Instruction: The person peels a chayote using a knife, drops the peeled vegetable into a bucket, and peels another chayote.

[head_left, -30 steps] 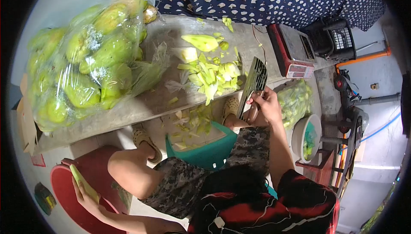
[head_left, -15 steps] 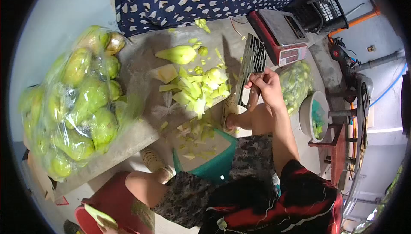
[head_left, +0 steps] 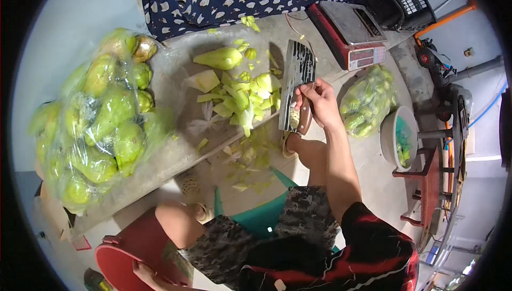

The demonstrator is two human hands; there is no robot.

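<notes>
My right hand (head_left: 323, 104) is closed around the wooden handle of a cleaver (head_left: 298, 66), its broad, dark-streaked blade held upright over the concrete ledge's edge. My left hand (head_left: 145, 273) is low at the left, at the mouth of a red bucket (head_left: 114, 253). Its fingers show only partly, and no fruit is visible in it. On the ledge (head_left: 181, 126) lies a pale green pear-shaped fruit, apparently a green papaya (head_left: 218, 58). Beside it is a heap of cut green pieces (head_left: 240, 99).
A clear bag of green fruit (head_left: 101, 126) stands at the ledge's left. A red scale (head_left: 349, 35) sits at the back right, near a black basket (head_left: 405, 3). Another filled bag (head_left: 368, 102) and a white basin (head_left: 392, 147) are on the right. Scraps (head_left: 248, 163) litter the floor.
The pale green piece in my left hand is out of sight, and the hand is now at the bucket's mouth. The cleaver has shifted slightly left as the view moved.
</notes>
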